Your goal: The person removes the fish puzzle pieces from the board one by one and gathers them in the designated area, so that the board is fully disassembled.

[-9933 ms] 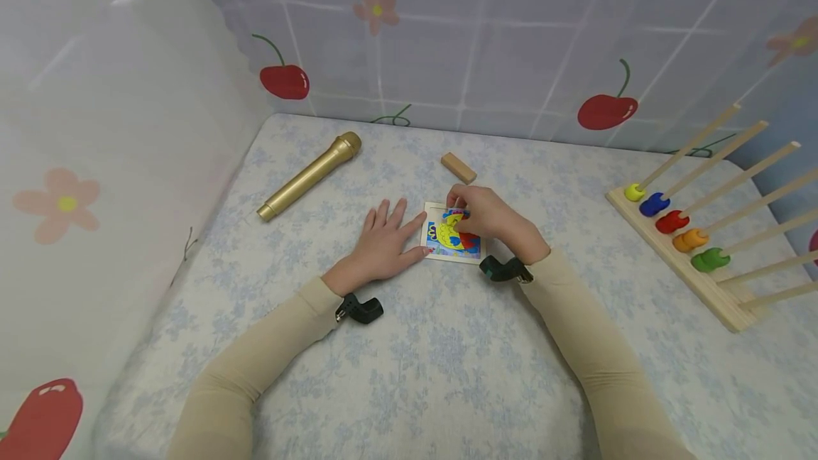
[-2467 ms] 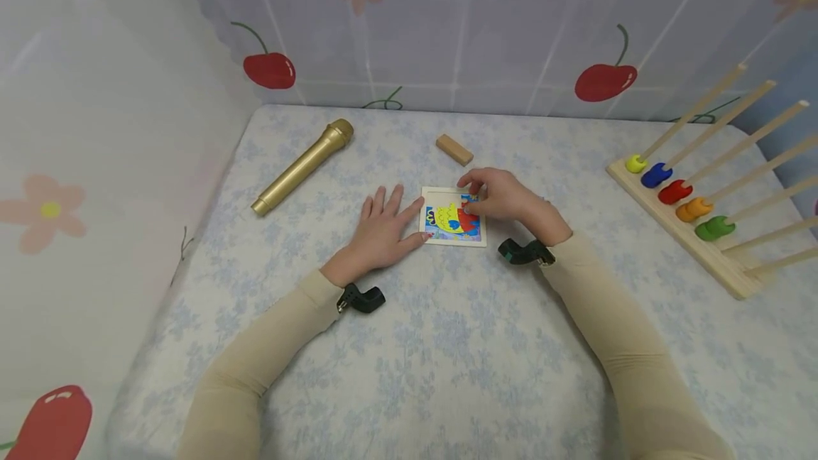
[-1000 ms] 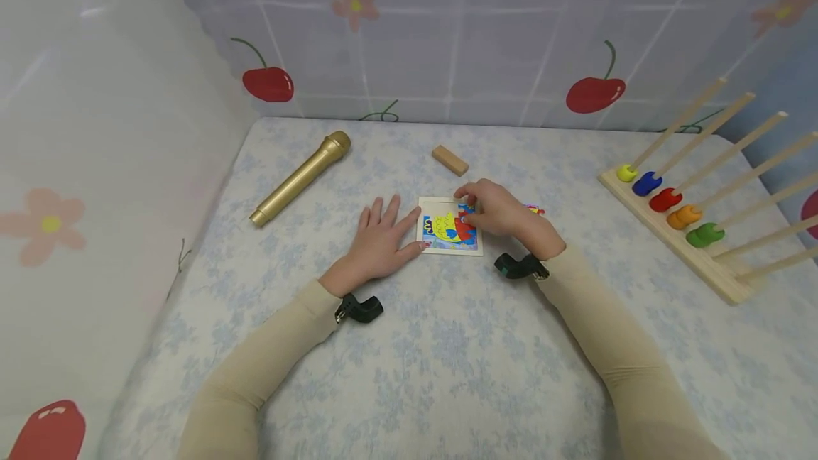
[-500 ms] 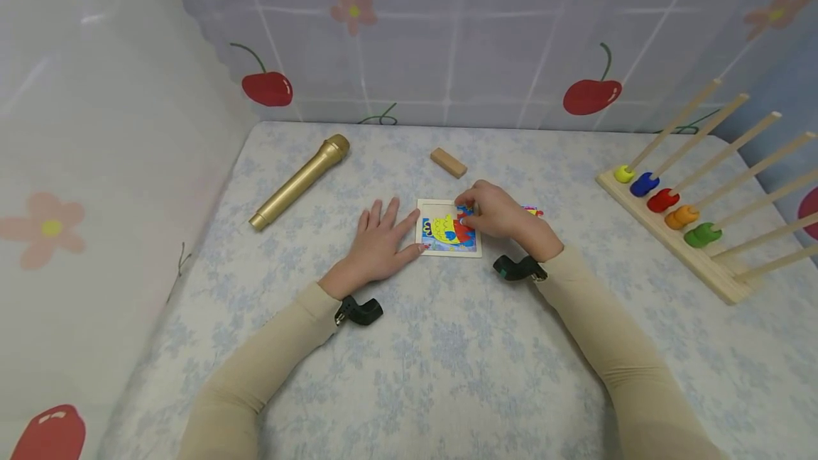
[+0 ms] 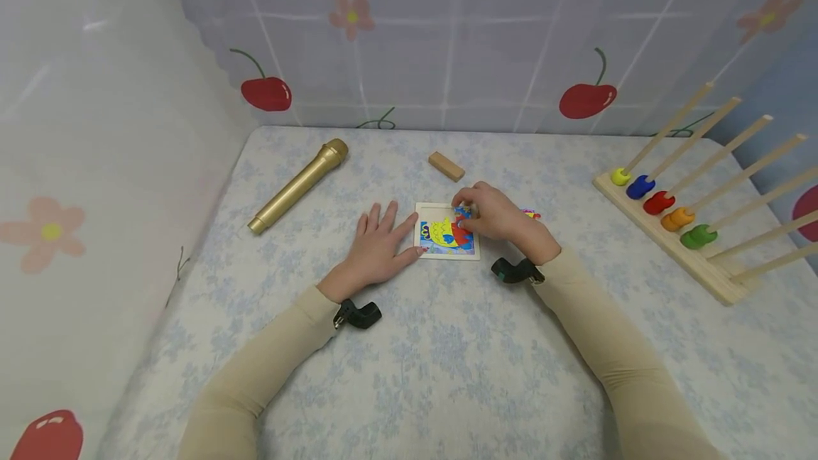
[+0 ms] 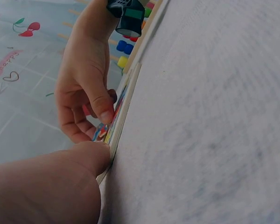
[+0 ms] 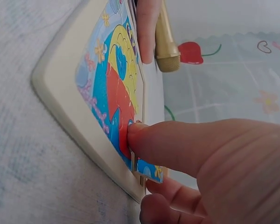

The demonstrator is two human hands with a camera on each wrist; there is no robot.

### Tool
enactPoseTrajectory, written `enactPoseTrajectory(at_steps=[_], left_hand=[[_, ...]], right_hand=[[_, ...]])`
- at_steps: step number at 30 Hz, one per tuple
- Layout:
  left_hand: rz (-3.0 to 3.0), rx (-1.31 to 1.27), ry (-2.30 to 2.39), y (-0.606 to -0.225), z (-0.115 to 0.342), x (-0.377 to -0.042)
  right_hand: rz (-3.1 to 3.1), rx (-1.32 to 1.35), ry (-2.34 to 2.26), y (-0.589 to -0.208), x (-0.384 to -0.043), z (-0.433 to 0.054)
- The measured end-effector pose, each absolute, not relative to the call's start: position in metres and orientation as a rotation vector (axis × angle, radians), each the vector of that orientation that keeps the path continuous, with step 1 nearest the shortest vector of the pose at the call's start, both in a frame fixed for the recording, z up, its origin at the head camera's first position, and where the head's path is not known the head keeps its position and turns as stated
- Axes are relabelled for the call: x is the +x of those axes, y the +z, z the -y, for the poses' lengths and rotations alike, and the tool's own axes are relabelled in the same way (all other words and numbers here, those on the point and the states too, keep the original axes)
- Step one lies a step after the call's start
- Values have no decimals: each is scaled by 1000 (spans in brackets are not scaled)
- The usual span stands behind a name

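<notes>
A small wooden-framed fish puzzle [image 5: 447, 258] lies on the table, showing a yellow and red fish on blue. The top strip inside its frame is bare wood. My left hand [image 5: 375, 250] lies with fingers spread, its thumb and index finger touching the frame's left edge. At the upper right of the puzzle, my right hand [image 5: 497, 215] pinches a blue puzzle piece [image 7: 150, 170] with a yellow star. The right wrist view shows this piece sticking up at an angle over the frame, the thumb on the red part beside it.
Another colourful puzzle piece [image 5: 532, 214] lies behind the right wrist, partly hidden. A small wooden block [image 5: 446, 166] sits beyond the puzzle. To the left is a gold microphone [image 5: 297, 187]; to the right stands a wooden peg rack [image 5: 664, 240] with coloured beads.
Since the oldest frame my right hand has shifted from the puzzle's upper middle to its upper right. A loose piece has come into sight behind the right wrist. The left hand stays put.
</notes>
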State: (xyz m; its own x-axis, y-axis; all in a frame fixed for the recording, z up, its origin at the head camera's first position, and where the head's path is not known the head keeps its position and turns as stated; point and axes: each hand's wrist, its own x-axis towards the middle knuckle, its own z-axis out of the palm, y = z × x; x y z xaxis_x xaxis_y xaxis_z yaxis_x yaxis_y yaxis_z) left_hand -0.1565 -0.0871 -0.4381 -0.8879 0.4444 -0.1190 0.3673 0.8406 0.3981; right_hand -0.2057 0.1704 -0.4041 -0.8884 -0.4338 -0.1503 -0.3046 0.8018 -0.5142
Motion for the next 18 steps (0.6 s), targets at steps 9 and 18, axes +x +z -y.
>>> enactPoseTrajectory(at_steps=[9, 18], left_hand=[[-2805, 629, 540, -438, 88, -155], [-2802, 639, 563, -439, 88, -156]], right_hand=[[-2720, -563, -728, -405, -205, -167], [-2708, -552, -784, -402, -207, -165]])
